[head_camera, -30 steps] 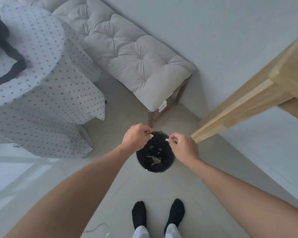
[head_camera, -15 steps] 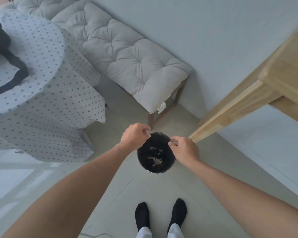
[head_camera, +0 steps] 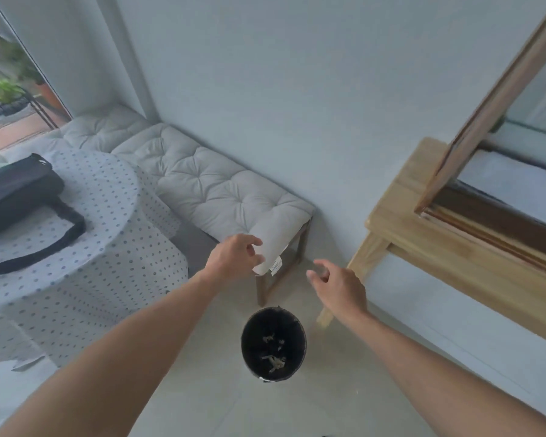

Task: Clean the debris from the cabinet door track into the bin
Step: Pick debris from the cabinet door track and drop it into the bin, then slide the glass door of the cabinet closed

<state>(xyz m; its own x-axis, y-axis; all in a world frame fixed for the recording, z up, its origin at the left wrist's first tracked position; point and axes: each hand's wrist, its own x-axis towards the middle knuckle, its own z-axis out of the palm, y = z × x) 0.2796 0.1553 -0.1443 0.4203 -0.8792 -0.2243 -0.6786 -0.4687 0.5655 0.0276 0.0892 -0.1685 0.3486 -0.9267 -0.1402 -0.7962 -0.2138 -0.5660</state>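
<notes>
A small round black bin (head_camera: pixel 273 343) stands on the pale floor below and between my hands, with several light scraps of debris (head_camera: pixel 273 361) lying at its bottom. My left hand (head_camera: pixel 234 255) hovers above and to the left of the bin, fingers loosely spread and holding nothing. My right hand (head_camera: pixel 338 287) hangs above and to the right of it, fingers apart, also holding nothing. The wooden cabinet (head_camera: pixel 438 234) stands at the right, and its door track (head_camera: pixel 492 228) shows as dark grooves along the top ledge under a slanted wooden door frame.
A grey tufted cushion bench (head_camera: pixel 221 190) runs along the wall behind the bin. A round table with a dotted cloth (head_camera: pixel 85 247) stands at the left, carrying a black bag (head_camera: pixel 13 197). A glass door to the outside is at the far left.
Both hands were pinched together over the bin rim; now they have lifted off, spread apart and opened. My view has tilted up, so the bin sits lower and the cabinet track shows.
</notes>
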